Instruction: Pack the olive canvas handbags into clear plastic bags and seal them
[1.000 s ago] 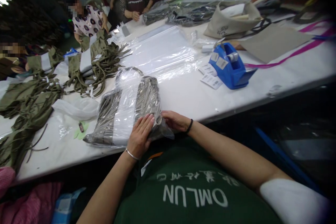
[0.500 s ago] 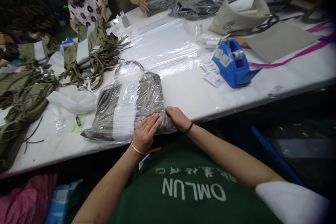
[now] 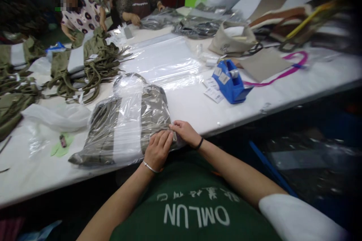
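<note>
Lying flat at the near edge of the table, 1 wrapped olive bag is spreading under both hands. A white band is crossing it beneath clear plastic, and a handle is looping out at the far side.

The left hand is pressing on the near right corner, fingers flat and together. The right hand is bending its fingers onto the adjoining edge; whether its grip is pinching the film, you cannot tell.

The load is probably being light to moderate, with soft fabric folding and slick film sliding. For lifting, supporting the underside with 2 hands is seeming safer than pulling the film.

Beyond it, clear plastic sheets are lying flat. A blue tape dispenser is standing to the right, beside printed labels. Loose olive bags are piling at the left, and 2 people are working across the table.
</note>
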The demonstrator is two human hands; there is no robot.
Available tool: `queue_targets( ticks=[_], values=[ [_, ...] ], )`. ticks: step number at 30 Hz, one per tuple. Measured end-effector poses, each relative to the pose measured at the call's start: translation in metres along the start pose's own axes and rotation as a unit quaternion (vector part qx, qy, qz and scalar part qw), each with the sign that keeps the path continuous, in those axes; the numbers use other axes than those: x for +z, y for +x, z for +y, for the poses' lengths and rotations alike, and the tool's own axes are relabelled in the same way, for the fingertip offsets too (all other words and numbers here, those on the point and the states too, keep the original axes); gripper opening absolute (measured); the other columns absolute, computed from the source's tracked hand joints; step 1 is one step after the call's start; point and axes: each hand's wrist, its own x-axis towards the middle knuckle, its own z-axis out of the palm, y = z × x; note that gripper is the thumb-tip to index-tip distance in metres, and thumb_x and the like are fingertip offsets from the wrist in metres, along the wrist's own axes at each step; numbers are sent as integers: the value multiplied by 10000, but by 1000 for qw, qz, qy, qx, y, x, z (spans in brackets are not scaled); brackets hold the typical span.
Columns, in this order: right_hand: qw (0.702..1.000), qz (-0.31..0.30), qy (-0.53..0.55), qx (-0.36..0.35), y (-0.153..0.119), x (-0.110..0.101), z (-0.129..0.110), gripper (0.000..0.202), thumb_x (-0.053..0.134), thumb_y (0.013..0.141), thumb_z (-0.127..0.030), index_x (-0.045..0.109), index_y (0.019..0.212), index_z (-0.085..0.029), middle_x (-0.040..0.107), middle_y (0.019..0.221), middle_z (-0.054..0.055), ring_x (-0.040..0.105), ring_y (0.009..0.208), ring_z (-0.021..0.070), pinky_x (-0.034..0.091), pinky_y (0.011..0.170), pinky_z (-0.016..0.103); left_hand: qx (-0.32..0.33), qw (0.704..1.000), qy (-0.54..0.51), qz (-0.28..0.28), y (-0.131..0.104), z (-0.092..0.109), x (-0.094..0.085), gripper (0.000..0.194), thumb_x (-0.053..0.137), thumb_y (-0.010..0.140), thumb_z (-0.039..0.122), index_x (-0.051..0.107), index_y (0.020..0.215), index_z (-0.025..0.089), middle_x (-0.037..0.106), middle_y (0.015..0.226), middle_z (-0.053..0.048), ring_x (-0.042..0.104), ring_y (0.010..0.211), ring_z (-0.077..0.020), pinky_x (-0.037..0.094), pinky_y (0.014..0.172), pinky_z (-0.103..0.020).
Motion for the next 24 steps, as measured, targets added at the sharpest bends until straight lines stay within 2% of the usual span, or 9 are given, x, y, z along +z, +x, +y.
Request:
queue_targets(
  ticks=[3, 6, 8, 10, 12, 13, 15, 20, 24],
  values=[
    [998, -6, 26, 49, -10, -35, -3, 355, 689, 773, -516, 650, 860, -174, 688, 745, 23, 614, 602, 139, 488, 541, 252, 33, 999, 19, -10, -10, 1, 16, 497, 410, 965, 168, 467, 1458, 177, 670, 1269, -137, 628, 1157, -266, 451, 1011, -393],
    [989, 143, 30, -25, -15, -109, -20, 390, 652, 812, -541, 661, 949, -177, 716, 858, 64, 667, 697, 157, 526, 583, 261, 49, 999, 11, -3, -19, -4, 30, 522, 410, 947, 149, 472, 1462, 198, 683, 1248, -129, 645, 1120, -265, 469, 970, -382],
    [937, 327, -26, -120, -18, -171, -37, 367, 628, 833, -532, 658, 918, -177, 676, 773, 36, 630, 689, 142, 519, 608, 250, 62, 998, 1, 7, -21, -6, 37, 529, 436, 940, 162, 470, 1465, 211, 690, 1234, -123, 651, 1097, -266, 472, 955, -383],
    [855, 477, -86, -183, -19, -226, -52, 328, 624, 843, -492, 650, 910, -173, 653, 776, 24, 589, 711, 131, 516, 665, 252, 70, 998, 7, 5, -22, -5, 42, 528, 461, 935, 169, 470, 1462, 207, 700, 1199, -125, 655, 1073, -270, 474, 942, -387],
    [810, 538, -104, -208, -19, -256, -59, 316, 626, 845, -458, 647, 962, -165, 661, 848, 37, 579, 754, 134, 514, 701, 259, 55, 998, 33, -8, -20, -1, 45, 524, 449, 931, 148, 472, 1453, 186, 700, 1168, -139, 650, 1065, -277, 472, 930, -399],
    [810, 536, -99, -218, -18, -258, -58, 325, 627, 846, -450, 646, 998, -163, 666, 884, 42, 584, 763, 135, 515, 702, 262, 44, 998, 47, -14, -18, 2, 45, 522, 435, 926, 128, 476, 1445, 174, 695, 1163, -145, 644, 1070, -280, 472, 925, -404],
    [844, 479, -78, -229, -19, -237, -47, 349, 636, 850, -457, 647, 1049, -170, 667, 901, 36, 598, 739, 132, 519, 680, 263, 32, 998, 53, -23, -12, 5, 42, 512, 426, 914, 103, 493, 1418, 160, 687, 1162, -146, 635, 1073, -284, 474, 915, -410],
    [960, 195, -26, -200, -36, -110, -18, 365, 603, 912, -483, 663, 1111, -183, 694, 916, 52, 656, 824, 167, 557, 718, 302, -32, 997, -65, -7, 15, -13, 5, 419, 553, 926, 260, 533, 1333, 163, 679, 1133, -130, 621, 1024, -278, 498, 929, -413],
    [938, 47, -79, -334, -34, -44, -34, 391, 686, 882, -407, 632, 1229, -234, 668, 1191, 92, 625, 1104, 233, 525, 969, 408, -110, 985, -117, 54, 40, -41, -43, 385, 603, 929, 400, 582, 1260, 205, 683, 1106, -94, 627, 1033, -236, 501, 953, -363]
  ],
)
